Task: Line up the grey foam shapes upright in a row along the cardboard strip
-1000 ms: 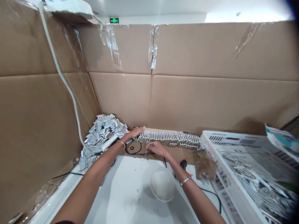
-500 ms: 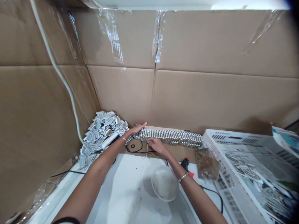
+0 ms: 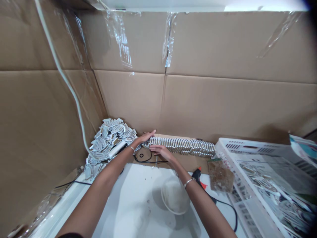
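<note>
A long row of thin flat white pieces (image 3: 183,144) stands on edge, packed side by side, along the base of the cardboard wall. My left hand (image 3: 147,136) rests at the row's left end, its fingers stretched out to the right. In front of that same end, my right hand (image 3: 159,150) lies against the lower face of the row with fingers extended flat. Neither hand appears to grip a piece. Beside my left forearm is a loose heap of similar pieces (image 3: 109,138).
On the white surface sit a pale bowl (image 3: 175,196), a black and orange glue gun (image 3: 197,175) and a brown packet in clear plastic (image 3: 220,177). A white plastic crate (image 3: 244,185) holding more pieces stands at right. Black cable (image 3: 146,161) and a white cord (image 3: 74,94) run nearby.
My right hand has shifted left along the front of the row, and its curled fingers have straightened. My left hand stays in place.
</note>
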`<state>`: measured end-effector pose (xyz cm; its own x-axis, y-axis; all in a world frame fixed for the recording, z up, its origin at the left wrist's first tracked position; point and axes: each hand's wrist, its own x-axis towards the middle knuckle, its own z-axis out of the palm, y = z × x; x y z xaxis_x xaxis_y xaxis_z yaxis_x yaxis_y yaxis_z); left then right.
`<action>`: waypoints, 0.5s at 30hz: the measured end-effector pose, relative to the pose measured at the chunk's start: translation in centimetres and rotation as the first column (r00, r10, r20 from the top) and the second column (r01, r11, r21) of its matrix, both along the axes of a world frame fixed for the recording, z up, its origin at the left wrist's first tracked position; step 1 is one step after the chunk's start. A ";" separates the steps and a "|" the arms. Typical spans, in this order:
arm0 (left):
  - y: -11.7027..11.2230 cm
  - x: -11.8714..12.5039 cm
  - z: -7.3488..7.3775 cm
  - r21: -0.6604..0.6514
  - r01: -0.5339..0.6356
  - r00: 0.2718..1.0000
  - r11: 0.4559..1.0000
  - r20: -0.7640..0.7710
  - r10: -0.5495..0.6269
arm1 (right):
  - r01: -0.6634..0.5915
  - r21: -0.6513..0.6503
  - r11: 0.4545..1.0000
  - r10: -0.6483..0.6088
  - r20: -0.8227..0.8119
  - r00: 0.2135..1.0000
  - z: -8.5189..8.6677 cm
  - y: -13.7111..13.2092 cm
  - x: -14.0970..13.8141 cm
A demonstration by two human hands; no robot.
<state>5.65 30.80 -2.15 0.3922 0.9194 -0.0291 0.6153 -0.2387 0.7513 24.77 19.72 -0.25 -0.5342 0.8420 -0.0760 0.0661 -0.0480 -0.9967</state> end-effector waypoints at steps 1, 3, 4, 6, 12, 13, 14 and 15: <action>0.0 0.0 0.0 -0.007 -0.002 1.000 1.000 -0.005 0.002 | -0.008 -0.010 1.000 0.008 -0.012 1.000 0.1 -0.1 0.0; 0.0 0.1 0.1 -0.026 -0.009 1.000 1.000 -0.015 0.009 | -0.027 -0.027 0.999 0.026 -0.026 0.999 0.5 -0.2 -0.1; 0.0 0.1 0.1 -0.031 -0.013 1.000 0.999 -0.019 0.012 | -0.034 -0.033 0.999 0.033 -0.030 0.999 0.7 -0.3 -0.1; 0.0 0.1 0.1 -0.039 -0.019 1.000 0.999 -0.024 0.018 | -0.043 -0.036 0.998 0.042 -0.032 0.999 1.0 -0.4 -0.2; -0.1 0.1 0.2 -0.043 -0.034 0.999 0.998 -0.008 0.034 | -0.058 0.002 0.998 0.058 -0.005 0.998 1.6 -0.8 0.1; -0.1 0.1 0.3 -0.045 -0.031 1.000 0.998 -0.004 0.031 | -0.061 0.014 0.998 0.061 0.006 0.998 1.6 -0.9 0.2; -0.2 0.0 0.4 -0.047 -0.025 1.000 0.999 -0.002 0.025 | -0.064 0.028 0.998 0.064 0.017 0.998 1.7 -1.0 0.3; -0.2 0.0 0.5 -0.050 -0.015 1.000 0.999 0.001 0.015 | -0.069 0.043 0.997 0.068 0.030 0.997 1.8 -1.1 0.5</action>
